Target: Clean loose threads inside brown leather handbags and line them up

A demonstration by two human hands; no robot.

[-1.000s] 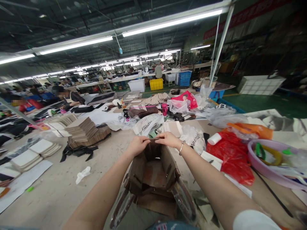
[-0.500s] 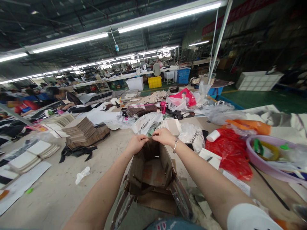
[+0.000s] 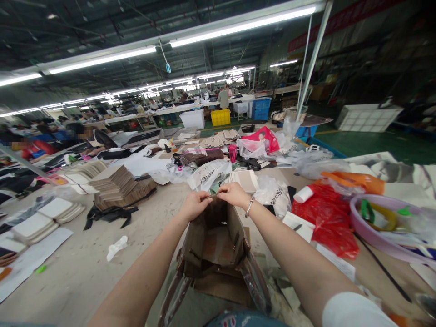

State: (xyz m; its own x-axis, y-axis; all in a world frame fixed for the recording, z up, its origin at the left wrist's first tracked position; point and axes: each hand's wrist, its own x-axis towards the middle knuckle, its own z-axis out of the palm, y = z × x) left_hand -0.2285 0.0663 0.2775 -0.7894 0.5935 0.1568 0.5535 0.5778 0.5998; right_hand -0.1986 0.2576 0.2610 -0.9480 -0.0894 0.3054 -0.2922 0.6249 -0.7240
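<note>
A brown handbag (image 3: pixel 218 247) stands in front of me with its mouth open toward me. Its handles (image 3: pixel 258 279), wrapped in clear plastic, hang down at the near side. My left hand (image 3: pixel 196 205) pinches the far rim of the bag from the left. Close beside it, my right hand (image 3: pixel 235 195), with a silver bracelet on the wrist, has its fingertips closed on the same rim. The fingers of both hands nearly meet there. Whatever thin edge lies between the fingertips is partly hidden.
Stacked brown boards (image 3: pixel 114 186) and white pads (image 3: pixel 37 222) lie to the left. At the right are a red plastic bag (image 3: pixel 323 218) and a purple basin (image 3: pixel 356 222). Printed plastic bags (image 3: pixel 207 175) lie beyond the handbag. Another person's hand (image 3: pixel 7 259) shows at the left edge.
My fingers have shifted slightly along the far rim, still pinching it. Another person's hand has come into view at the left edge. The handbag stays in place.
</note>
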